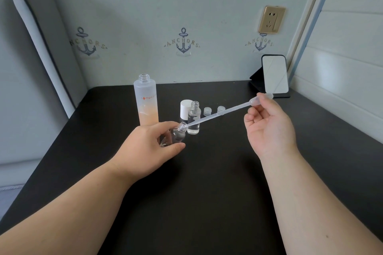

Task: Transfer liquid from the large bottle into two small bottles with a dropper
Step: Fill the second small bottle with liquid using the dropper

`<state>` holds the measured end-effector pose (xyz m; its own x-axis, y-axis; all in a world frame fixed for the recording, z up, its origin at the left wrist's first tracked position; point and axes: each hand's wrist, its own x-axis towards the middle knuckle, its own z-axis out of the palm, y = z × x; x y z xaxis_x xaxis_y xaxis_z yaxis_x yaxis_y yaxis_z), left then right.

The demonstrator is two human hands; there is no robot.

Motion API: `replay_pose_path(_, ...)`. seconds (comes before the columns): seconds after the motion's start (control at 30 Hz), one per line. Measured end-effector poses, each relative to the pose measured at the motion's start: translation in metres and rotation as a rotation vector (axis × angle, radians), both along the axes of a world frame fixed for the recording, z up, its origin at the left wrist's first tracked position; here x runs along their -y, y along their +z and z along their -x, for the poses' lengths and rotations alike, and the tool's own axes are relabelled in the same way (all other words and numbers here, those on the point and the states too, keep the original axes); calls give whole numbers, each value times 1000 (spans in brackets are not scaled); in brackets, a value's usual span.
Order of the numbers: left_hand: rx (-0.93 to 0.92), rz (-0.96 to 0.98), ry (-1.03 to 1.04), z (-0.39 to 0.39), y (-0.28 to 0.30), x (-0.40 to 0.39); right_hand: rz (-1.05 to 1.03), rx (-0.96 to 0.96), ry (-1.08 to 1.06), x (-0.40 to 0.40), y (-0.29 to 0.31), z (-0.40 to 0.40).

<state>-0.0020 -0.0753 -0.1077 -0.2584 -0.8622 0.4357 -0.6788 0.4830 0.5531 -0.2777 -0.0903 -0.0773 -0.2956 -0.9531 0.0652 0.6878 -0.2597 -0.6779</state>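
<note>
The dropper [223, 112], pinched at its bulb by the right hand [267, 124], is slanted down-left, its tip at the mouth of the tilted small bottle [178, 133] gripped by the left hand [149, 147].

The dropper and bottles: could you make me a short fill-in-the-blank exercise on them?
1. The dropper tip sits at the mouth of the small bottle held by the ___ hand.
2. The right hand pinches the dropper's ___.
3. The large bottle stands without its ___.

Missing words: left; bulb; cap

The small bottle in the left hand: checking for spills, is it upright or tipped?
Tipped. The small bottle, gripped by the left hand, leans its open neck toward the dropper tip.
</note>
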Motion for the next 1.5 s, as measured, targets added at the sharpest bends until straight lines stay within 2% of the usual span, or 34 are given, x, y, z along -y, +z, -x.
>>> replay_pose_path(1.07, 1, 17, -22, 1, 1, -1, -36, -90, 4, -2, 3, 1)
replay_pose_path(1.5, -17, -37, 27, 2, 2, -1, -27, 87, -54, -1, 3, 1)
